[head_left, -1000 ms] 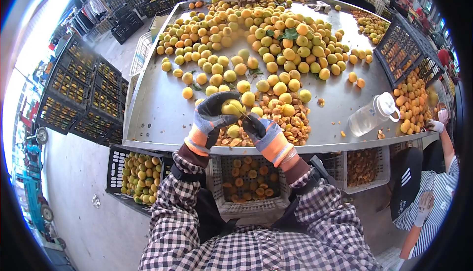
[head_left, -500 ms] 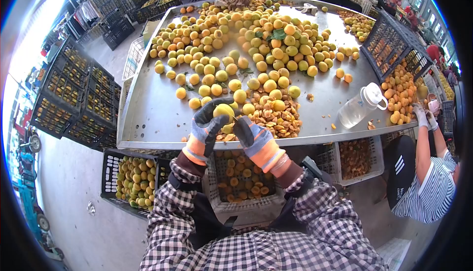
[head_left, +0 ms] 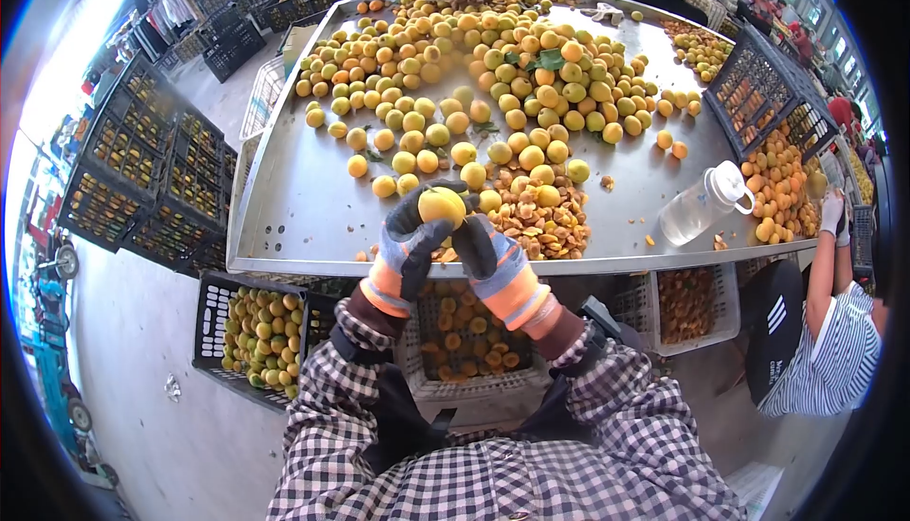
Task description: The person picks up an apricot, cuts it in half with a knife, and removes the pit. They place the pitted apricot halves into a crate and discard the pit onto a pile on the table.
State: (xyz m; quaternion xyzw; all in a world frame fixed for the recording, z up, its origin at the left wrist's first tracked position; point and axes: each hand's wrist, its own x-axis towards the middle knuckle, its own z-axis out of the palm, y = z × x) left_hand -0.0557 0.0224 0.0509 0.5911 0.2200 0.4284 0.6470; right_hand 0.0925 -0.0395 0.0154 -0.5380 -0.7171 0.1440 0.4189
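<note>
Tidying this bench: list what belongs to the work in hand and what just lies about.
In hand: apricot, gripped by left hand and right hand; apricot heap; crate of halves.
Lying about: water bottle; stacked black crates.

Table [head_left: 303, 208] is brushed metal, dull sheen – gloves [head_left: 408, 246] knit cloth with matt rubbery palms, bottle [head_left: 697, 208] clear plastic, crates [head_left: 223, 317] perforated plastic, shirt [head_left: 512, 474] checked cloth.

1 apricot [head_left: 442, 206] — yellow, round, looks whole — pinched betw. left hand [head_left: 408, 244] & right hand [head_left: 490, 255].
</note>
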